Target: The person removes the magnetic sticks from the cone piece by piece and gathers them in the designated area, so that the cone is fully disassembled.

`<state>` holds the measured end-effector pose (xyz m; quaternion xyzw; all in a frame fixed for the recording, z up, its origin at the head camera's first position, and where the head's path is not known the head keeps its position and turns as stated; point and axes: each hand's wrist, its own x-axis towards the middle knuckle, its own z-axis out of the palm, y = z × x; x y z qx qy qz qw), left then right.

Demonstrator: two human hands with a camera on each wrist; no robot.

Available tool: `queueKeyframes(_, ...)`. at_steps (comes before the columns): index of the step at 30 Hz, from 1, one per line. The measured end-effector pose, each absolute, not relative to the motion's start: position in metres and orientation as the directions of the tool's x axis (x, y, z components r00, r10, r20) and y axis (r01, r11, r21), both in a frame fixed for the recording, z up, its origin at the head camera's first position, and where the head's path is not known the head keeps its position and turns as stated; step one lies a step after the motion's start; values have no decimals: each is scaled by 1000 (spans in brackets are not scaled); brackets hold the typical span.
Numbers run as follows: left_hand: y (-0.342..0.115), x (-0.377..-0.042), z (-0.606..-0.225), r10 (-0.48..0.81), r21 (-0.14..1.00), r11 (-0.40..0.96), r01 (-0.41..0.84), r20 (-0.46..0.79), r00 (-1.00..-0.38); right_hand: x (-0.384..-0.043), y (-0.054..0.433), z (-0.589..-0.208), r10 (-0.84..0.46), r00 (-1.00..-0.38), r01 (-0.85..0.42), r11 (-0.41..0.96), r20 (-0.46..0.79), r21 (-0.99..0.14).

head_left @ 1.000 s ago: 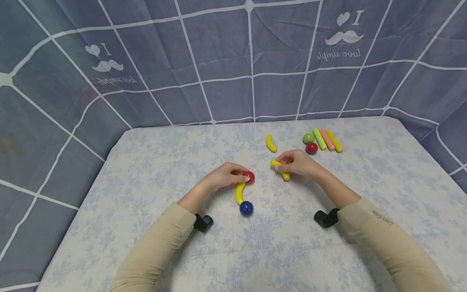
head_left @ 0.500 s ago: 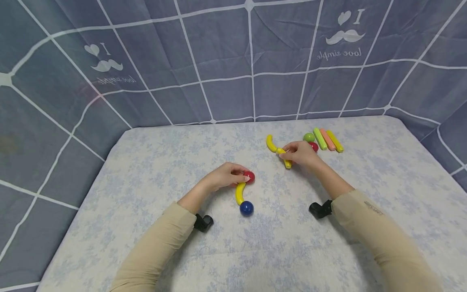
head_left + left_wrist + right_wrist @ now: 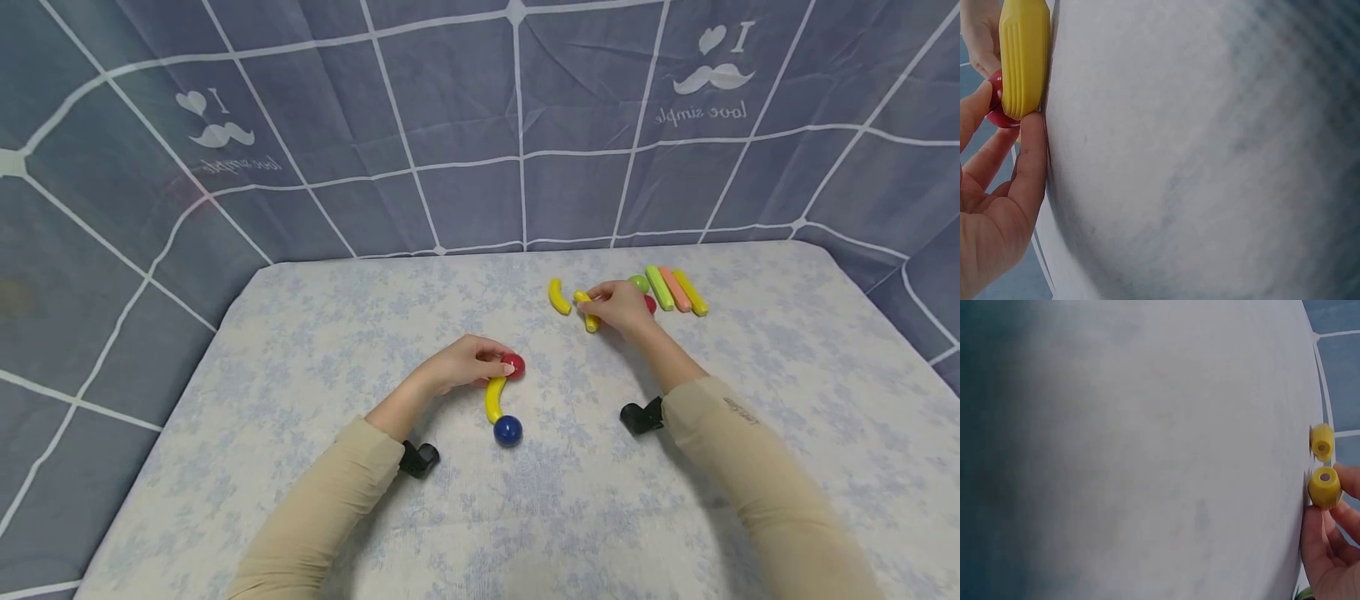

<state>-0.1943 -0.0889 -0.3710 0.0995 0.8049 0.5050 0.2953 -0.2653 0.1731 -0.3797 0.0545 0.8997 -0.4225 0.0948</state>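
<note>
My left hand (image 3: 465, 363) pinches a red ball (image 3: 513, 365) between thumb and fingers on the table. A yellow curved toy rod (image 3: 492, 400) runs from that ball down to a blue ball (image 3: 507, 431). In the left wrist view the ridged yellow rod (image 3: 1025, 62) partly covers the red ball (image 3: 997, 119). Farther back, my right hand (image 3: 618, 307) pinches another yellow toy rod (image 3: 591, 323). Just left of it lies one more yellow curved rod (image 3: 558, 296). The right wrist view shows the held rod (image 3: 1324, 492) end-on, with a round inset in its end.
Beyond my right hand, a green ball (image 3: 639, 283) and a second red ball (image 3: 650, 304) are partly hidden by it. Beside them lie a green stick (image 3: 660, 289), an orange stick (image 3: 675, 289) and a yellow stick (image 3: 690, 292). A blue-grey curtain (image 3: 465, 204) hangs behind the table.
My right hand has moved away from me with the yellow toy rod, which has turned and come alongside the loose curved rod. My left hand stays on the red ball.
</note>
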Motion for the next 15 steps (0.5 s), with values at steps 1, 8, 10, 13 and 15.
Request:
queueKeyframes(1, -89, -194, -370, 458, 872, 470, -137, -374, -806, -266, 172, -380, 20, -977, 173, 643, -210, -746)
queueKeyframes(8, -90, -194, -370, 461, 877, 461, -136, -367, -808, -272, 165, -380, -12, -993, 74, 707, -117, -704)
queueKeyframes(10, -90, -193, -370, 463, 878, 460, -136, -367, -807, -274, 163, -380, -20, -995, 57, 714, -103, -698)
queueKeyframes(13, -90, -192, -368, 467, 877, 461, -134, -368, -804, -276, 162, -381, -19, -995, 58, 720, -103, -692)
queueKeyframes(15, -90, -192, -368, 468, 876, 464, -134, -370, -803, -277, 161, -381, -12, -994, 65, 723, -107, -688)
